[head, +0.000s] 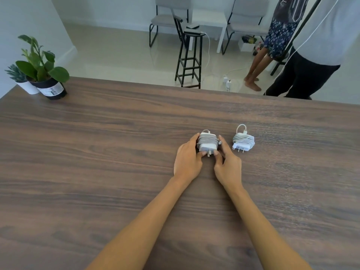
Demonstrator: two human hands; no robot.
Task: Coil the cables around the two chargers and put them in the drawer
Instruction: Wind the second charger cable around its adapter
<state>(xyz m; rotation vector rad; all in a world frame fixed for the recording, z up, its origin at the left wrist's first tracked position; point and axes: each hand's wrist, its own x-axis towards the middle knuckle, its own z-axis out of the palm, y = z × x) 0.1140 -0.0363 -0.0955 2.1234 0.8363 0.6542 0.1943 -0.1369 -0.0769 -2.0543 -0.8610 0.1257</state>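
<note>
1. The larger white charger point(207, 144), grey cable coiled round it, is sitting on the counter point(97, 152), prongs facing the person.
2. The left hand point(188, 160) and right hand point(227, 162) are gripping its sides, fingers curled.
3. The smaller coiled charger point(243, 142) is lying just right, untouched.
4. Two potted plants point(41, 69) are standing at the counter's far left corner.

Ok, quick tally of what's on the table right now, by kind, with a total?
Chargers with cable coiled round them: 2, the larger charger held between the left hand and right hand, and the smaller charger lying free to its right.
Potted plants: 2, the black pot and the white pot at the far left corner.
Total: 4
</note>
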